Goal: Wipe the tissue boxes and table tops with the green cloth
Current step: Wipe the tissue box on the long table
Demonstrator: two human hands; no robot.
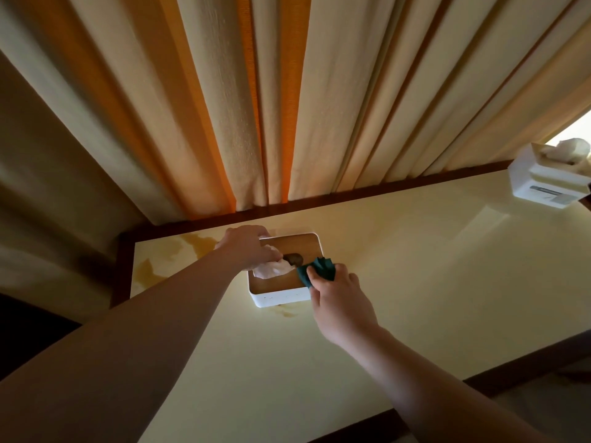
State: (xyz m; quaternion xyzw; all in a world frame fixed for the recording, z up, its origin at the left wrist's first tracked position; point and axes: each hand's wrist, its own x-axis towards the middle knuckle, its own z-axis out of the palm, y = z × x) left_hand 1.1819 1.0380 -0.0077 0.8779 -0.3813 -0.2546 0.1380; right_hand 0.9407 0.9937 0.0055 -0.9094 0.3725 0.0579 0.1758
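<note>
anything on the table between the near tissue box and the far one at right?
Nothing in the head view: bare cream table top lies between the near tissue box and the far tissue box.

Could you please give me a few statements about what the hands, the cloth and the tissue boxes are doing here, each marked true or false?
1. The right hand holds the green cloth against the nearer tissue box. True.
2. The left hand rests flat on the table top, clear of the box. False: it lies on the box's far left end, by the tissue.
3. A second tissue box stands at the table's far right. True.
4. The nearer box has a solid white lid. False: its lid is wood-coloured, set in a white body.
5. The curtain hangs behind the table. True.
</note>
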